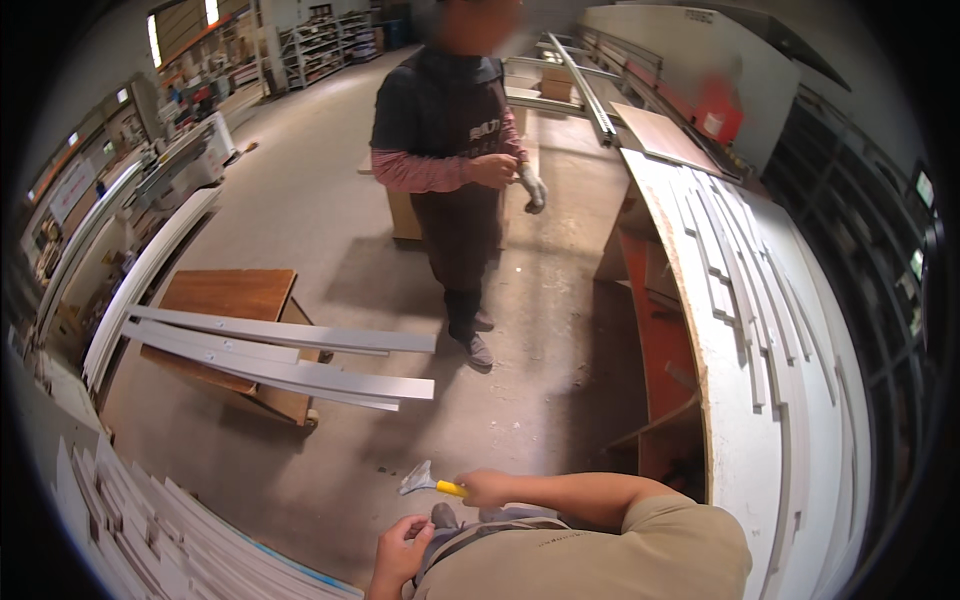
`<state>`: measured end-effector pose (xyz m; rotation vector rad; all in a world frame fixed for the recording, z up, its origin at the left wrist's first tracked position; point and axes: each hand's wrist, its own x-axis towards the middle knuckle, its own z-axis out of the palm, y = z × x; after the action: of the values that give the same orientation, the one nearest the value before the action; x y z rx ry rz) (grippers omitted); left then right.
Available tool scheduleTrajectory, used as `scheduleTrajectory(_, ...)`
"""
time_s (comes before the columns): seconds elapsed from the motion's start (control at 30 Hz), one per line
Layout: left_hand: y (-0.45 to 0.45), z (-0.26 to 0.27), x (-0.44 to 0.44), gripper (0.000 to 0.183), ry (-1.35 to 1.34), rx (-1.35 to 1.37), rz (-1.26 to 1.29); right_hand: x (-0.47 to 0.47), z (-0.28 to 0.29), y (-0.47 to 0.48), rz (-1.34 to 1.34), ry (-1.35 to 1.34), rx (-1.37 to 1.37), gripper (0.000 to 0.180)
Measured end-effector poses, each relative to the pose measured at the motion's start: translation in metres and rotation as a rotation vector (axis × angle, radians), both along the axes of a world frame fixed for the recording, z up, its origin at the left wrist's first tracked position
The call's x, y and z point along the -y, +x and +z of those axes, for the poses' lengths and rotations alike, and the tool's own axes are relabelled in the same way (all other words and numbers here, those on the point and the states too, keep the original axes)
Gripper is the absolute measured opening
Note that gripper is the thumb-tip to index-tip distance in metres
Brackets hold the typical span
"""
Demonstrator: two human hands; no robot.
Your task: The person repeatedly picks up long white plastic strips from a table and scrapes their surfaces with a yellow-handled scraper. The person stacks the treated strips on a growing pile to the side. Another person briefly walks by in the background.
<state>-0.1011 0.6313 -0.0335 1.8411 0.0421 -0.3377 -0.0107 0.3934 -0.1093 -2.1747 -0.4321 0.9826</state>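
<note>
My right hand (484, 487) is closed around the yellow handle of a scraper (450, 488), whose wide, pale head points left over the concrete floor. Lower down and to the left, my left hand (403, 546) is held near my waist with curled fingers, and nothing shows in it. To the left, long light-grey strips (360, 379) lie across a low brown wooden cart (225, 292). Many narrow pale strips (739, 277) rest on the long white-topped workbench (739, 442) at my right.
A co-worker (457, 150) in a dark apron stands ahead, one hand gloved. More pale strips (202, 540) are stacked at the lower left. A large machine (697, 60) with metal rails stands at the back right. Shelving (322, 49) stands far back.
</note>
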Motion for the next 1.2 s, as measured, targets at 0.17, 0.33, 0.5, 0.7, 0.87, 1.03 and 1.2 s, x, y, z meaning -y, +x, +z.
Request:
scheduleTrajectory(0.17,0.041,-0.007,0.018,0.028,0.192,0.017,-0.416,0.069,0.015,-0.064,-0.523,-0.039,0.117,0.051)
scheduleTrajectory(0.33,0.081,-0.030,0.059,0.029,0.267,0.233,-0.766,0.101,0.028,-0.141,-1.017,-0.034,0.110,0.045)
scheduleTrajectory(0.5,0.079,-0.035,0.097,0.034,0.343,0.212,-0.913,0.115,0.046,-0.186,-1.198,-0.019,0.164,0.040)
scheduleTrajectory(0.7,0.042,-0.053,0.163,0.040,0.480,0.256,-1.183,0.171,0.051,-0.231,-1.167,-0.030,0.281,0.039)
scheduleTrajectory(0.87,0.004,-0.060,0.230,0.042,0.409,0.281,-1.232,0.220,0.055,-0.261,-1.227,0.062,0.376,0.039)
scheduleTrajectory(1.03,-0.006,-0.044,0.265,0.044,0.349,0.170,-1.203,0.244,0.060,-0.255,-1.225,0.133,0.384,0.036)
scheduleTrajectory(1.2,0.010,-0.045,0.280,0.038,0.438,0.312,-1.135,0.259,0.058,-0.230,-1.101,0.178,0.437,0.033)
